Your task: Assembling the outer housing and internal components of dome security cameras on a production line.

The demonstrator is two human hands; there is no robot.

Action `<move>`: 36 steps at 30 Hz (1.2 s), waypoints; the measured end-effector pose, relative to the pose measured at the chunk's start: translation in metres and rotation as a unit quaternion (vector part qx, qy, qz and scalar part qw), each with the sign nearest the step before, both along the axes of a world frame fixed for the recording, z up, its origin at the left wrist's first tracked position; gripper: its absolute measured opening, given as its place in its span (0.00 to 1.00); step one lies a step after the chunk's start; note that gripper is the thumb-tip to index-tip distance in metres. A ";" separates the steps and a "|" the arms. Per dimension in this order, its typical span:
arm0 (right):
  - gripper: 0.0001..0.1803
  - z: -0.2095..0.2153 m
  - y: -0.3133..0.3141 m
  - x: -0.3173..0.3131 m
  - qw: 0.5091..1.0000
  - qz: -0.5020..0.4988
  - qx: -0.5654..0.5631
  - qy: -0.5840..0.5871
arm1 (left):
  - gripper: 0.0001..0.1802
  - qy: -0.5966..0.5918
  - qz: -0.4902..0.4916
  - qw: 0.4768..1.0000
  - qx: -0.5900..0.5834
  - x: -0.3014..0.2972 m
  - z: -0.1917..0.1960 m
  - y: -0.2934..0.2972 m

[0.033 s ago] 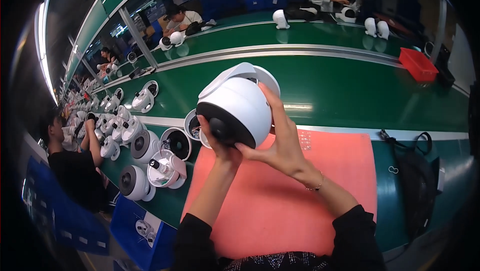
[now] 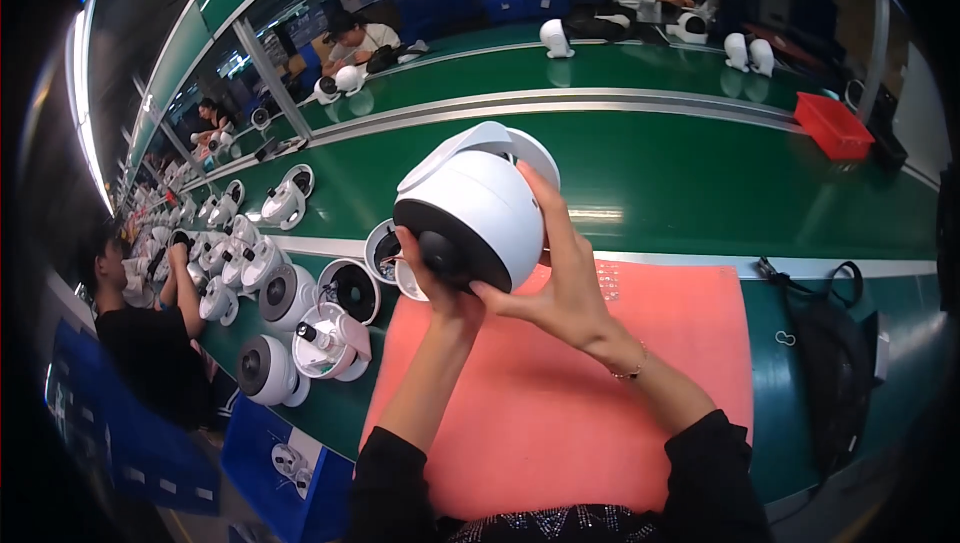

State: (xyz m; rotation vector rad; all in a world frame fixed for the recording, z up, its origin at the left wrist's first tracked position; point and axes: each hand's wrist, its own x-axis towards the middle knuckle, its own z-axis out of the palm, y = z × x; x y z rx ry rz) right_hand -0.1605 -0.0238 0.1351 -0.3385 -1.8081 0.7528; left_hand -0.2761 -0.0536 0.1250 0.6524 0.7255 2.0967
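Note:
A white, round-bodied security camera (image 2: 478, 205) with a black front face and a curved white bracket is held up over the pink mat (image 2: 560, 423). My left hand (image 2: 445, 293) grips it from below, fingers against the black face beside the lens. Around the right side of the white shell wraps my right hand (image 2: 560, 288), its thumb at the lower edge of the black face. The fingers behind the shell are partly hidden. Just left of the camera, an opened white housing (image 2: 383, 251) sits at the mat's far left corner.
Several white camera units (image 2: 268, 368) and opened housings crowd the bench at left, beside a seated co-worker (image 2: 150, 333). A blue bin (image 2: 240, 453) stands below. At right lie a black bag (image 2: 835, 373) and a metal hook (image 2: 785, 338); a red tray (image 2: 833, 127) is farther back.
My hands and the camera hold nearly the same pose. The surroundings have shifted very slightly in view.

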 end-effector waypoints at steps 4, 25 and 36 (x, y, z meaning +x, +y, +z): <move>0.52 0.003 0.020 0.012 0.989 0.036 -0.131 0.050 | 0.42 0.071 -0.064 0.995 -0.007 0.002 0.003 0.030; 0.53 -0.100 0.169 0.119 0.716 -0.184 -0.544 0.397 | 0.30 -0.173 -0.002 0.952 -0.252 0.006 -0.097 0.148; 0.36 -0.080 0.133 0.065 0.860 -0.105 -0.483 0.127 | 0.25 -0.135 0.062 0.940 -0.308 -0.022 -0.092 0.139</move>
